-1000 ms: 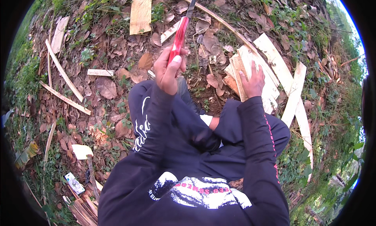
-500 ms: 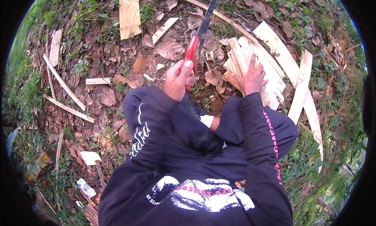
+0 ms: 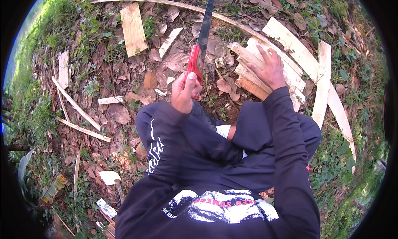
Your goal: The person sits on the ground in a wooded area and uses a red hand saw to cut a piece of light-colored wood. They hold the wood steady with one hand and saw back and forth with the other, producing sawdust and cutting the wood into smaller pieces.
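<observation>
My left hand (image 3: 185, 92) is closed round the red handle of a handsaw (image 3: 194, 65), thumb on top. Its long dark blade points up and away from me past the view's top edge. To the right, my right hand (image 3: 271, 69) rests on a loose stack of pale wooden boards (image 3: 292, 73), fingers spread. One thin slat (image 3: 244, 53) at the stack's upper left juts out beside those fingers. Whether the fingertips grip a board cannot be made out.
Two long boards (image 3: 322, 85) cross at the right. A flat plank (image 3: 133, 29) lies at the far left, with a short strip (image 3: 170, 42) near it. A long curved strip (image 3: 174, 4) arches behind. Thin strips (image 3: 76, 102) lie at left among dry leaves. My crossed legs (image 3: 199, 143) fill the front.
My right hand has moved slightly away from me over the stack, and a slat there now sticks out to the left. The saw stays in my left hand, and the view has shifted a little.
</observation>
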Demonstrator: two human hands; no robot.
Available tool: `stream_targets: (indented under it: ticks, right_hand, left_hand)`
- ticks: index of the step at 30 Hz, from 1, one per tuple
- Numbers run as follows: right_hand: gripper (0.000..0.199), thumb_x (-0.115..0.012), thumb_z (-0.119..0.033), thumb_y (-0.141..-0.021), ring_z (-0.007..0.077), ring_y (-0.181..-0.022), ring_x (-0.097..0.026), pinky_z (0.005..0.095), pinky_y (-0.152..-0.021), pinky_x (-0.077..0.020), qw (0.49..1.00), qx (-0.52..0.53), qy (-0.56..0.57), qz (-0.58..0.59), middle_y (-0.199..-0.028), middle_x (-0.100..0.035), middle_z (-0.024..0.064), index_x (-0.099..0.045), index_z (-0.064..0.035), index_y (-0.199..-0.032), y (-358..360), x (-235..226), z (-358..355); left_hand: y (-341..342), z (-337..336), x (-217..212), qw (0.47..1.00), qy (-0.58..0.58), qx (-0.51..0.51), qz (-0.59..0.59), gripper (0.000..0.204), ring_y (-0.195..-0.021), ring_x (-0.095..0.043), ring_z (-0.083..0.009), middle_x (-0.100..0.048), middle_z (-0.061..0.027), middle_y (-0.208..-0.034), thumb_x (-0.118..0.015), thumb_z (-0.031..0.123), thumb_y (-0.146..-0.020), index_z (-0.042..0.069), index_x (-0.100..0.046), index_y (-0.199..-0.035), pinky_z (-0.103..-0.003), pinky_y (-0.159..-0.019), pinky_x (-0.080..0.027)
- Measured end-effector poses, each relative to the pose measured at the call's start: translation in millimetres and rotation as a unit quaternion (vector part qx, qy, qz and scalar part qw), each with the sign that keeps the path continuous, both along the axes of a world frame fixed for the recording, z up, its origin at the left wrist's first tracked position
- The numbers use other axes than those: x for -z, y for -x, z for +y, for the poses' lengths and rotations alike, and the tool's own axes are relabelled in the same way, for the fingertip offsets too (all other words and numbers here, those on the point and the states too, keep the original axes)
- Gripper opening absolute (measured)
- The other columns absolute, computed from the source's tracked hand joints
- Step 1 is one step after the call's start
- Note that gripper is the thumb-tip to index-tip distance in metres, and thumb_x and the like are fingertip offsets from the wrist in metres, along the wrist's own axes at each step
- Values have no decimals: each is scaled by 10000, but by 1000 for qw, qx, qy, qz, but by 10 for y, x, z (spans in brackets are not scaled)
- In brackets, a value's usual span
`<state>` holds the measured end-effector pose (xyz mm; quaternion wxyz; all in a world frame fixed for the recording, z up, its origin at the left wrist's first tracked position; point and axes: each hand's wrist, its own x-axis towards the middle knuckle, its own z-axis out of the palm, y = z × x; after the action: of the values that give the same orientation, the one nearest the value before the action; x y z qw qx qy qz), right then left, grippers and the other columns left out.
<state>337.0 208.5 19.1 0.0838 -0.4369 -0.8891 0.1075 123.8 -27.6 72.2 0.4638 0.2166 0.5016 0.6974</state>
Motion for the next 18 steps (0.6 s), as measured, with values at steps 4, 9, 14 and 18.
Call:
stream_targets:
  ticks: [4, 9, 14, 18]
  right_hand:
    - [535, -746, -393, -832, 374, -1258, -456, 497, -1067, -376, 994, -45, -25, 93, -1318, -473, 195, -613, -140, -1285, 96, 71, -10]
    - [433, -737, -323, -836, 370, -1217, -469, 493, -1051, -380, 992, 5, -24, 126, -1246, -485, 189, -642, -75, -1178, 218, 130, -75]
    - [517, -587, -496, -923, 372, -1150, -538, 490, -1012, -398, 991, 96, 15, 95, -1194, -553, 211, -653, -64, -1199, 395, -51, 106]
    - [597, -408, -549, -979, 378, -1120, -597, 543, -977, -388, 977, 198, 72, 29, -1155, -646, 207, -656, -51, -1195, 692, 21, 354]
  left_hand:
    - [-18, -16, 12, 999, -1, 10, 40, 351, -543, -369, -43, -422, 37, -631, -484, 321, -1066, 69, -499, -822, -221, -515, -286]
    - [-103, 30, -11, 997, 35, 7, 68, 339, -541, -360, -48, -421, 39, -631, -472, 301, -1069, 65, -501, -827, -220, -521, -289]
    - [-276, 121, -148, 995, 63, -14, 79, 344, -544, -363, -46, -424, 41, -627, -466, 302, -1071, 62, -502, -828, -221, -523, -301]
    - [-639, 231, -232, 991, 91, -51, 79, 345, -534, -363, -38, -423, 43, -630, -467, 298, -1071, 55, -509, -829, -214, -506, -293]
